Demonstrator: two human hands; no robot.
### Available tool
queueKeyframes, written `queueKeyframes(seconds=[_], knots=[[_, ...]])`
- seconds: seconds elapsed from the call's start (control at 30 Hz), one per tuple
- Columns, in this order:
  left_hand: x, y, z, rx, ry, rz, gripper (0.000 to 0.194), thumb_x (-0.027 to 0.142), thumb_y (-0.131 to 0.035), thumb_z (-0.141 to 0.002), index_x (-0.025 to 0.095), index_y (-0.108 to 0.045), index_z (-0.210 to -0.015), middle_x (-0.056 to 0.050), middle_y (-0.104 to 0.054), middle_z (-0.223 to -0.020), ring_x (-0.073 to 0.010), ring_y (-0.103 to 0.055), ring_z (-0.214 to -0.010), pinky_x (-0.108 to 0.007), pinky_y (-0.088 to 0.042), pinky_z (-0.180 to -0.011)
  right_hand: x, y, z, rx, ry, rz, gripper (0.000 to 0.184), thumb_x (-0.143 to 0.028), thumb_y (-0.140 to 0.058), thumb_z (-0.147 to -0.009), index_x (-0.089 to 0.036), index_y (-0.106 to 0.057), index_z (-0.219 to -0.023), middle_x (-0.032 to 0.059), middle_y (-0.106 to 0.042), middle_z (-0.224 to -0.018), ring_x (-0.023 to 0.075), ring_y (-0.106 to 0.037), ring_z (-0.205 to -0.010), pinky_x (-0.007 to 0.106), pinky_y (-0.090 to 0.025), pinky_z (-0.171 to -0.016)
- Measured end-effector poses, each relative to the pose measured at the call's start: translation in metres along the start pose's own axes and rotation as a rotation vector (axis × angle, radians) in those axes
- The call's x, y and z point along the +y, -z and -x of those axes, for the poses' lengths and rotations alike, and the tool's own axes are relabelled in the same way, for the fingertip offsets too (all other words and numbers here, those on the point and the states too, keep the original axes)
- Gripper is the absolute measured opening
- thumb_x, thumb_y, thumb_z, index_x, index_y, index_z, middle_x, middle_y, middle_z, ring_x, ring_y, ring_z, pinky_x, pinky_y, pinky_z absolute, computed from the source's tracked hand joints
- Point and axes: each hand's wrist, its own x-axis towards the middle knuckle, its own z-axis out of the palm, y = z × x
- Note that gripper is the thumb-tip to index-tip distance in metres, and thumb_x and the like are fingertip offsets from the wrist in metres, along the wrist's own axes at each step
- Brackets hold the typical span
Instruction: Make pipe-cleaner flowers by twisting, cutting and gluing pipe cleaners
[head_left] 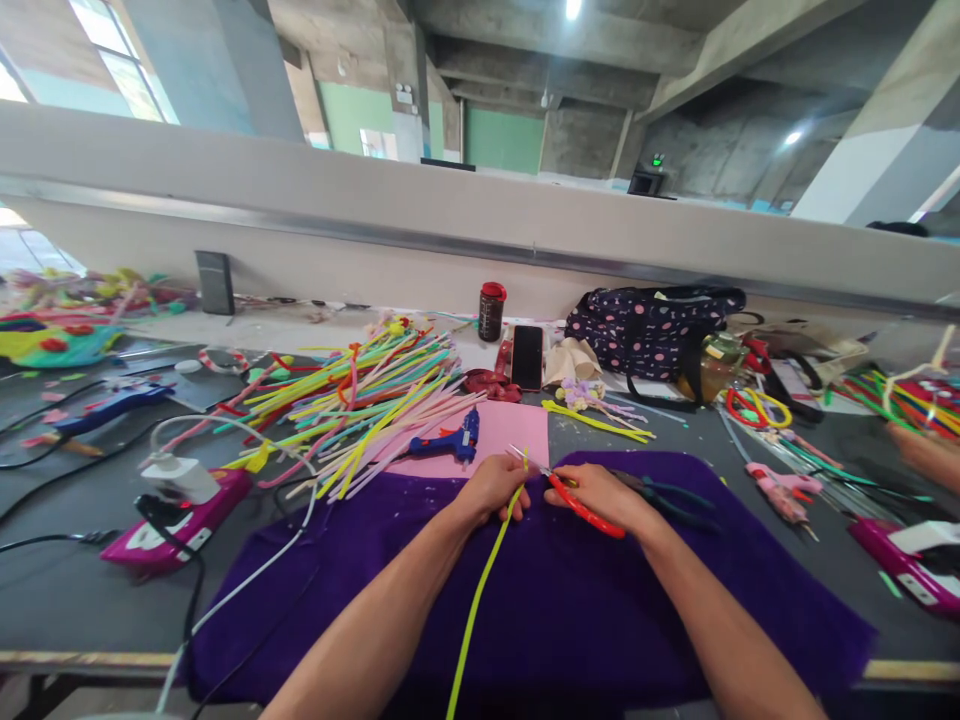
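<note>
Yellow-green pipe cleaner [478,600] ran up over purple cloth [600,620], upper end pinched by the left hand's [491,485] fingers, apparently steadied beside the tips of red-handled pliers [592,514], which the right hand's [600,490] curled fingers gripped.

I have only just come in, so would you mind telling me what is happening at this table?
Someone is seated or standing over a purple cloth. The left hand holds a yellow-green stem, and the right hand holds red-handled scissors or pliers whose tips are near its upper end. A blue glue gun lies on a pink sheet, beside a pile of colourful stems.
</note>
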Motion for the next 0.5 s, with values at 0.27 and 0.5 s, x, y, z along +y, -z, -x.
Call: queueKeyframes(seconds=[0.27,0.5], knots=[[0.0007,-0.0007,0.0004,-0.005,0.016,-0.061,0.035,0.038,-0.046,-0.078,0.013,-0.050,-0.053,-0.001,-0.054,-0.040,-0.0081,-0.045,-0.027,-0.015,-0.026,-0.025,-0.0033,-0.0032,0.0010,0.007,-0.020,0.041,0.032,-0.047,-0.050,-0.076,-0.017,-0.063,-0.078,0.0028,-0.063,-0.072,0.0143,-0.053,-0.061,0.022,-0.031,-0.055],[-0.0011,-0.0021,-0.0020,0.007,0.046,-0.115,0.029,0.029,-0.040,-0.080,0.013,-0.050,-0.058,-0.001,-0.056,-0.044,-0.0080,-0.047,-0.029,-0.016,-0.027,-0.028,-0.0045,-0.0082,0.0021,0.029,-0.042,0.067,0.030,-0.045,-0.051,-0.075,-0.018,-0.063,-0.082,0.0042,-0.065,-0.077,0.0159,-0.056,-0.066,0.022,-0.032,-0.056]])
